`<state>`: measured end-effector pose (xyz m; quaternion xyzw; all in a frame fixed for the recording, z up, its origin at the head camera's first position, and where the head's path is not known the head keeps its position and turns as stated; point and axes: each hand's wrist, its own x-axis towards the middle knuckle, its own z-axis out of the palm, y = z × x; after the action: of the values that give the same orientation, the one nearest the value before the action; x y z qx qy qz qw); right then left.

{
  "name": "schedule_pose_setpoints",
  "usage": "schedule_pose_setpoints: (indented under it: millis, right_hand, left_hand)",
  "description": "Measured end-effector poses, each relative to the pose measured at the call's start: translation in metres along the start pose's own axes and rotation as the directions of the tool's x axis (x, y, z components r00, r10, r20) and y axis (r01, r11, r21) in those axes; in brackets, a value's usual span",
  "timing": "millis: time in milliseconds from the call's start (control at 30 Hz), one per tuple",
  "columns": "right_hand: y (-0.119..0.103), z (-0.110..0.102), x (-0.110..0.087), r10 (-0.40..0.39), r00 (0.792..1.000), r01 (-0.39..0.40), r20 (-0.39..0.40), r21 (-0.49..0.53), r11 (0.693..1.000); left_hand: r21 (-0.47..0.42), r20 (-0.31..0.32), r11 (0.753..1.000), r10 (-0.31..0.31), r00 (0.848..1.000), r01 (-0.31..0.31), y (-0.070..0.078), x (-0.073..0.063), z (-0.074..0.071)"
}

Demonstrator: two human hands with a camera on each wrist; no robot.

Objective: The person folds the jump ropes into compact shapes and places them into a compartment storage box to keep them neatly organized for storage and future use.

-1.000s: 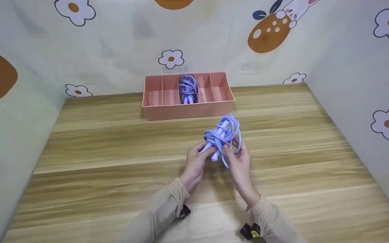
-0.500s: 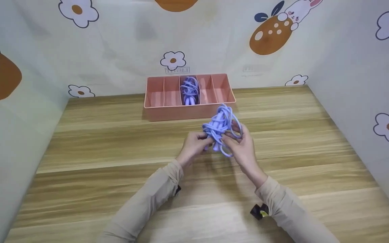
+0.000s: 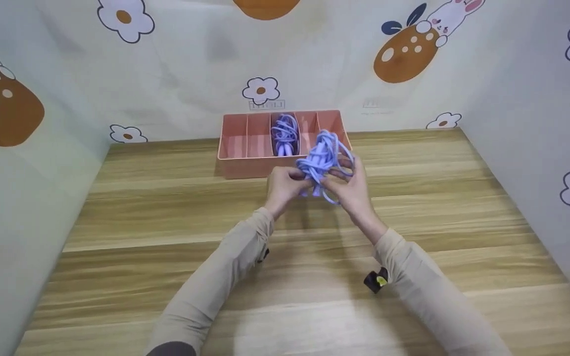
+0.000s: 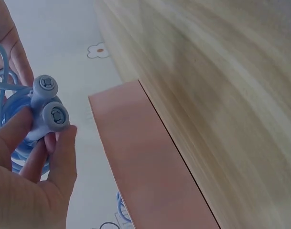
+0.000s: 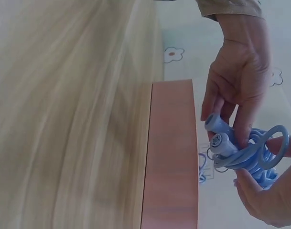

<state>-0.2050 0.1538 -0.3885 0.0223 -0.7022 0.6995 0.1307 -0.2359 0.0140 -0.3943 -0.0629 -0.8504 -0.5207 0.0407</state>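
Observation:
A bundled blue-purple jump rope (image 3: 318, 157), its cord wound round two handles, is held in the air by both hands. My left hand (image 3: 285, 189) pinches it near the handle ends (image 4: 53, 114), thumb on one side and fingers on the other. On the other side my right hand (image 3: 352, 187) grips the coils between thumb and fingers, a loose loop (image 5: 277, 147) hanging by it. Just behind stands a pink divided box (image 3: 245, 167), the bundle overlapping its right front in the head view. A second wound jump rope (image 3: 285, 134) lies in the box's middle compartment.
The box stands near the back of a wood-grain table (image 3: 156, 212). Patterned sheeting (image 3: 191, 74) walls in the back and both sides. A small black device (image 3: 376, 281) hangs under the right sleeve.
Both hands have carried the jump rope forward, away from the body and up toward the box. The box and the rope inside it stay put; the head view has shifted slightly.

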Motion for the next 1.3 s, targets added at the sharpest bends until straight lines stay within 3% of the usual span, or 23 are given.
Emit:
schedule_pose_setpoints:
  millis: [167,400,500,867,1200,1233,1267,1300]
  right_hand:
    - [0.006,0.008,0.02,-0.038,0.998,0.04,-0.056,0.027,0.999]
    - [0.012,0.016,0.05,-0.066,0.993,0.07,-0.094,0.04,0.997]
    - [0.014,0.016,0.063,-0.063,0.994,0.063,-0.088,-0.004,0.998]
    - [0.02,0.003,0.109,0.073,0.996,-0.066,0.052,-0.126,0.99]
    - [0.032,0.007,0.137,0.068,0.997,-0.061,0.047,-0.146,0.987]
    - [0.032,0.008,0.139,0.065,0.997,-0.056,0.048,-0.163,0.985]
    - [0.033,0.008,0.139,0.063,0.997,-0.052,0.052,-0.191,0.98]
    - [0.033,0.009,0.14,0.058,0.997,-0.043,0.059,-0.222,0.974]
  left_hand:
    - [0.049,-0.081,0.999,0.005,0.997,-0.001,0.003,0.016,0.0]
    - [0.015,-0.149,1.0,-0.009,0.989,0.012,0.007,0.042,0.005]
    - [-0.013,-0.15,1.0,-0.022,0.988,0.02,0.01,0.055,0.008]
    - [0.019,-0.063,0.984,-0.178,0.982,0.179,0.011,0.084,0.014]
    - [0.137,-0.083,0.976,-0.157,0.984,0.167,0.012,0.101,0.019]
    - [0.156,-0.092,0.976,-0.141,0.986,0.154,0.01,0.103,0.02]
    - [0.167,-0.1,0.977,-0.118,0.988,0.133,-0.008,0.118,0.03]
    - [0.186,-0.101,0.975,-0.103,0.99,0.121,-0.009,0.119,0.031]
